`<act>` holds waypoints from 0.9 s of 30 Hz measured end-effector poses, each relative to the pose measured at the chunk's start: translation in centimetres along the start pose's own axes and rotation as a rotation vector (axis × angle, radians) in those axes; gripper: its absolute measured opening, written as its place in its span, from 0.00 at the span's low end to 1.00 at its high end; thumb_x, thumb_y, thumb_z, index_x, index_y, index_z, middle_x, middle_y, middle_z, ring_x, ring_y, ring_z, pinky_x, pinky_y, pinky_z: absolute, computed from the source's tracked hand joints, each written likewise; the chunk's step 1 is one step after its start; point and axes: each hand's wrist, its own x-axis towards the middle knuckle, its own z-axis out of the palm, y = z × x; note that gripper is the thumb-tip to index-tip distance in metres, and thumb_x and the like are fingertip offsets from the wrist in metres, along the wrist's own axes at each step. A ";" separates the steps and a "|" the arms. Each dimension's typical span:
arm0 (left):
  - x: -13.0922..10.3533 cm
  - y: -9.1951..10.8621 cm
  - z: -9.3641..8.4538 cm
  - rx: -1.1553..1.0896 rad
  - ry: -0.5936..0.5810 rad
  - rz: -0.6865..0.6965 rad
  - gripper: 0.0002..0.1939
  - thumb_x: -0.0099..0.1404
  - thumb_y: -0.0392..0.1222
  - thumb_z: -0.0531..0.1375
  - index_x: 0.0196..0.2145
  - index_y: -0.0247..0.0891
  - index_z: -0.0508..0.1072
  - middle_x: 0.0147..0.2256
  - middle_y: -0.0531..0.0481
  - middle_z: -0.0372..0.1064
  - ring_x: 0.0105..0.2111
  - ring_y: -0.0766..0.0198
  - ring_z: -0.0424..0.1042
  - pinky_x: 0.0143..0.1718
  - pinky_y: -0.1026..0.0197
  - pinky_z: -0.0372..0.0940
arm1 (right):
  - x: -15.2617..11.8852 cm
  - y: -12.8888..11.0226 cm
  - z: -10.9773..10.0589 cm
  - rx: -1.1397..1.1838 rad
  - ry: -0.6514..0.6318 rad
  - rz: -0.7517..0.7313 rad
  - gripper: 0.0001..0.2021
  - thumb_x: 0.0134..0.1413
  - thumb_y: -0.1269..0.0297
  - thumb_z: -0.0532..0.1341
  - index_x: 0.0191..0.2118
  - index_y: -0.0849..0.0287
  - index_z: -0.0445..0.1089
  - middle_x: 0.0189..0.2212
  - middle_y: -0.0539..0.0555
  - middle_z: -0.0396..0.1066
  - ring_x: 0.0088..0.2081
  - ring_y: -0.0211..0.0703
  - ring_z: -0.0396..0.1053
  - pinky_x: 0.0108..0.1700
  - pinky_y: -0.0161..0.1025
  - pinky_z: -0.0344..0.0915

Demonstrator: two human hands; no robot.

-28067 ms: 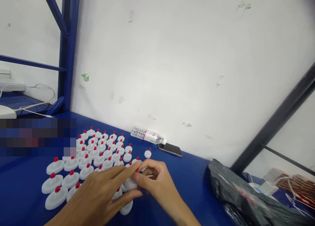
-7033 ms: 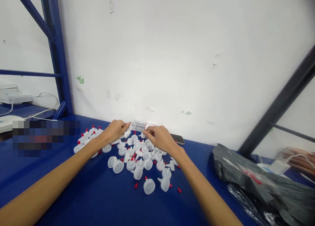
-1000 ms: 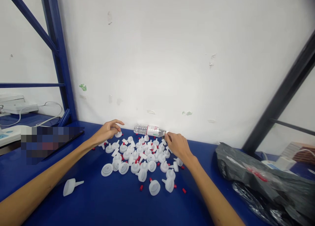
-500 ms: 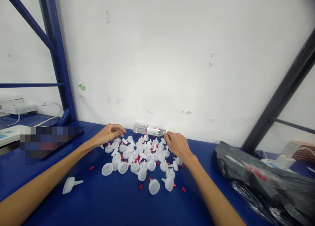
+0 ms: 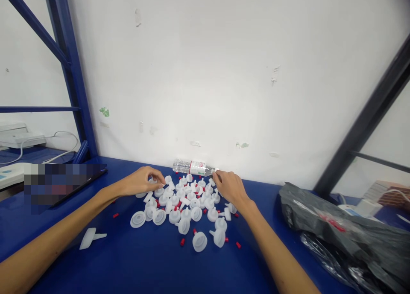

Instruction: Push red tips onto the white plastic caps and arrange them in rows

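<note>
A pile of white plastic nozzle lids (image 5: 196,214) with thin spouts lies on the blue table, mixed with small red tip caps (image 5: 182,242). My left hand (image 5: 142,181) is at the pile's far left, thumb and forefinger brought together at a white piece's edge; whether they grip it is hard to see. Beyond the pile, a clear plastic bottle (image 5: 197,168) with a red and white label lies on its side. Close to the bottle's neck is my right hand (image 5: 231,186), its fingers bent in a pinch. What sits between them is hidden.
One nozzle lid (image 5: 91,237) lies apart at the left. A dark flat screen (image 5: 81,183), partly pixelated, stands behind my left forearm. At the right is a crumpled grey plastic bag (image 5: 336,230). Blue (image 5: 72,72) and dark (image 5: 361,114) frame posts flank the white wall.
My left hand has moved right and slightly down onto the pile's edge, its thumb and forefinger closing together. My right hand stays by the bottle's neck. The view has shifted slightly.
</note>
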 end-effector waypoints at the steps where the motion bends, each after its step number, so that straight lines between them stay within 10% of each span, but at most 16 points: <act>1: 0.0 0.0 0.1 0.016 0.004 -0.002 0.13 0.58 0.53 0.67 0.36 0.45 0.87 0.39 0.47 0.84 0.40 0.52 0.79 0.41 0.58 0.68 | 0.0 0.0 0.0 0.002 -0.001 0.000 0.20 0.80 0.59 0.50 0.47 0.55 0.80 0.40 0.59 0.83 0.42 0.51 0.80 0.39 0.38 0.59; 13: -0.2 -0.2 0.0 0.085 -0.004 0.019 0.11 0.63 0.51 0.66 0.36 0.45 0.87 0.38 0.48 0.85 0.39 0.54 0.80 0.42 0.60 0.68 | -0.1 -0.4 -0.5 0.126 0.017 -0.027 0.20 0.79 0.61 0.51 0.45 0.58 0.80 0.37 0.60 0.82 0.39 0.51 0.79 0.38 0.38 0.60; 21: -0.4 1.1 0.3 0.120 0.090 0.044 0.23 0.68 0.63 0.60 0.49 0.48 0.86 0.48 0.45 0.83 0.45 0.51 0.78 0.45 0.58 0.68 | -2.3 -6.1 -2.5 0.533 -0.143 -0.404 0.14 0.67 0.47 0.68 0.46 0.49 0.83 0.34 0.46 0.83 0.34 0.39 0.77 0.38 0.34 0.63; 27: -0.1 0.8 -0.3 0.129 0.249 0.028 0.27 0.70 0.64 0.54 0.46 0.44 0.86 0.47 0.44 0.83 0.45 0.49 0.76 0.48 0.54 0.68 | -3.0 -7.8 -1.0 0.540 -0.240 -0.524 0.05 0.61 0.59 0.74 0.41 0.51 0.84 0.37 0.47 0.84 0.38 0.42 0.79 0.41 0.35 0.64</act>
